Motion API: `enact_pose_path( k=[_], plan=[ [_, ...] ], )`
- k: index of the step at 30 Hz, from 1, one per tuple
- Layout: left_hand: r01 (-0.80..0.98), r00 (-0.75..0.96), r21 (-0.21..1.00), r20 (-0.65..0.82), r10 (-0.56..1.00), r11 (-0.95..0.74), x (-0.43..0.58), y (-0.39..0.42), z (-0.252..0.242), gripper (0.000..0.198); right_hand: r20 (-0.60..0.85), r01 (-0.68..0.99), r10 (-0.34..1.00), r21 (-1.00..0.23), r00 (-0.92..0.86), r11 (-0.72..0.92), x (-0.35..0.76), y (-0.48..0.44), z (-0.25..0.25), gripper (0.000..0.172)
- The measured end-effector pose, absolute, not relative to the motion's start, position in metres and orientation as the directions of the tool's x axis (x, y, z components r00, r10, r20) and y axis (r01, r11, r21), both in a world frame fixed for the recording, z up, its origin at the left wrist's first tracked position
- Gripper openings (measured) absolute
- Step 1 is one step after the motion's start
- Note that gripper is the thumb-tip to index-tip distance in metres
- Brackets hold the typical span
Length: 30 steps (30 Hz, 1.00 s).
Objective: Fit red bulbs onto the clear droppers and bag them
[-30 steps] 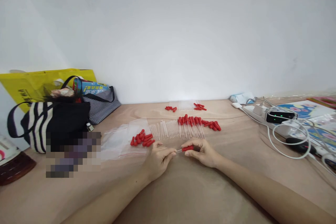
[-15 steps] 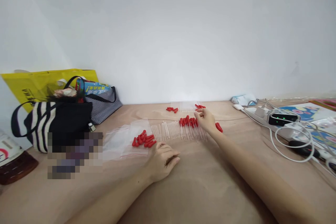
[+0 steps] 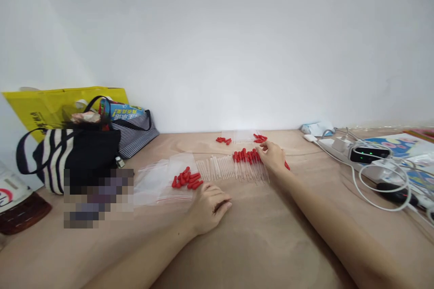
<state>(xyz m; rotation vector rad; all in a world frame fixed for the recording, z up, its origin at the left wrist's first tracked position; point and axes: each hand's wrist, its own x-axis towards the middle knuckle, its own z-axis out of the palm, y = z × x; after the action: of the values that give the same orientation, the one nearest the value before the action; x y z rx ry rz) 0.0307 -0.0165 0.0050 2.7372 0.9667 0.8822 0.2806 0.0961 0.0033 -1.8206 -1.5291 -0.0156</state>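
Observation:
My right hand (image 3: 272, 156) is bent over the right end of a row of clear thin tubes, several with red rubber bulbs (image 3: 244, 156) at their far ends. Its thumb and fingertips are closed at a red bulb there, largely hidden by the hand. More bare clear tubes (image 3: 215, 168) lie side by side to the left. My left hand (image 3: 210, 207) rests on the table, loosely curled with thumb and forefinger apart, holding nothing visible. Just beyond it, loose red bulbs (image 3: 187, 179) are heaped on a clear plastic bag (image 3: 176, 195).
Farther back lie more red bulbs (image 3: 224, 140) and a bag of tubes (image 3: 239, 136) by the wall. Striped bags (image 3: 91, 151) and a yellow bag (image 3: 68, 95) stand left. At right are a power strip (image 3: 328, 145), white cables (image 3: 383, 209) and a lit black device (image 3: 369, 154).
My right hand has shifted slightly right along the bulbs, now covering more of the loose ones at the right. My left hand stays in place. The view has turned a little.

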Motion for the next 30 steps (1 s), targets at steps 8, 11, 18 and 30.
enact_pose_path(
  k=[8,11,18,30],
  plan=[
    [0.855,0.281,0.226,0.556,0.782,-0.467,0.026,-0.005,0.011,0.008,0.302,0.818,0.86,-0.539,0.41,-0.2,0.355,0.079,-0.01,0.026],
    [0.941,0.179,0.182,0.448,0.876,-0.285,0.027,0.018,0.023,0.01,0.218,0.779,0.884,-0.588,0.414,-0.22,0.367,0.076,-0.017,0.026],
    [0.983,0.019,0.173,0.234,0.972,-0.061,0.034,0.092,0.037,0.036,0.117,0.718,0.912,-0.658,0.392,-0.224,0.365,0.075,-0.022,0.026],
    [0.973,-0.098,0.213,0.021,0.995,0.091,0.039,0.124,0.026,0.021,0.023,0.653,0.922,-0.713,0.386,-0.255,0.362,0.073,-0.017,0.03]
  ],
)
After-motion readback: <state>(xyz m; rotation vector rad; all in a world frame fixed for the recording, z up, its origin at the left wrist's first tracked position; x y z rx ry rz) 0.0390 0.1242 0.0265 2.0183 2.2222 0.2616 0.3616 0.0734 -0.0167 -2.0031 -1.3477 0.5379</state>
